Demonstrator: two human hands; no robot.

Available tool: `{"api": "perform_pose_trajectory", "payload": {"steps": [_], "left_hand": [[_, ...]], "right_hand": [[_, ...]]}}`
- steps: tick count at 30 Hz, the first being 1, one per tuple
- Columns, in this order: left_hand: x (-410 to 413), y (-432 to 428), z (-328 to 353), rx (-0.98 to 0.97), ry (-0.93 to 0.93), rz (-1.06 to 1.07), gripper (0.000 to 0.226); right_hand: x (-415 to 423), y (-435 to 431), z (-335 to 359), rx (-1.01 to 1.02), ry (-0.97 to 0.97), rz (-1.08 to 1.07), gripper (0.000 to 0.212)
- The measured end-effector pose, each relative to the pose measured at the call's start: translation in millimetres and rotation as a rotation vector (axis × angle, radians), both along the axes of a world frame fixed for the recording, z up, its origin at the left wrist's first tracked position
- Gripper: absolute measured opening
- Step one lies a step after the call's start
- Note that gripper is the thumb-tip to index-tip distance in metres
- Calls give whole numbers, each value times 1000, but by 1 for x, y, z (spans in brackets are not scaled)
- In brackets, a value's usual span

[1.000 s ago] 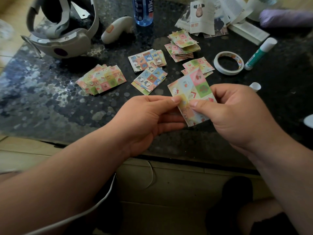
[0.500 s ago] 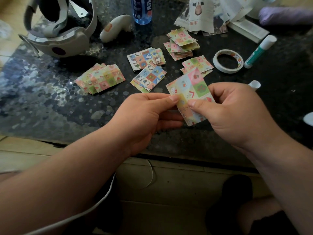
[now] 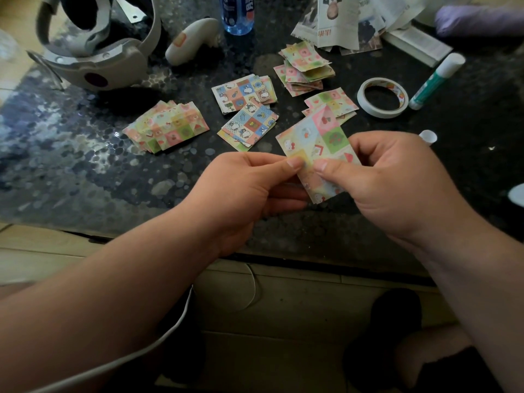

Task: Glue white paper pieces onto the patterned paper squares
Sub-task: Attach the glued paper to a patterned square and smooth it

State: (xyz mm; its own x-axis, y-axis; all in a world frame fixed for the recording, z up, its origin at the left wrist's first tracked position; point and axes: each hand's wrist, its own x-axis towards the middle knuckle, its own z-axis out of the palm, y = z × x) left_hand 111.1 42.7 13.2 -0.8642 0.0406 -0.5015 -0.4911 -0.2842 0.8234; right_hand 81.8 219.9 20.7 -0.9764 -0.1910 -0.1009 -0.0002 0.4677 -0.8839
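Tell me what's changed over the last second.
Nothing visibly moved. The left hand and right hand still pinch the same patterned square; the paper piles, tape roll and glue stick lie as before.

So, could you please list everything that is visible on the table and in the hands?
patterned squares: five piles, pastel or blue, table centre
held square: one, pastel, between both hands
tape roll: one, white, right of piles
glue stick: one, green, white cap, far right
small cap: one, white, near right hand
headset: one, grey, far left
controller: one, white, beside headset
bottle: one, blue, far edge
printed papers: several, white, far right
table: one, dark speckled, underneath
left hand: one, pinches held square
right hand: one, pinches held square
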Motion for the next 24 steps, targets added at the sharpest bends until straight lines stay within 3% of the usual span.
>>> {"api": "perform_pose_trajectory", "payload": {"steps": [8, 24], "left_hand": [[-3, -3, 0, 56, -7, 31, 17], [3, 0, 0, 28, -74, -129, 23]], "right_hand": [[-3, 5, -1, 3, 58, -5, 18], [-6, 8, -3, 27, 108, 12, 21]]}}
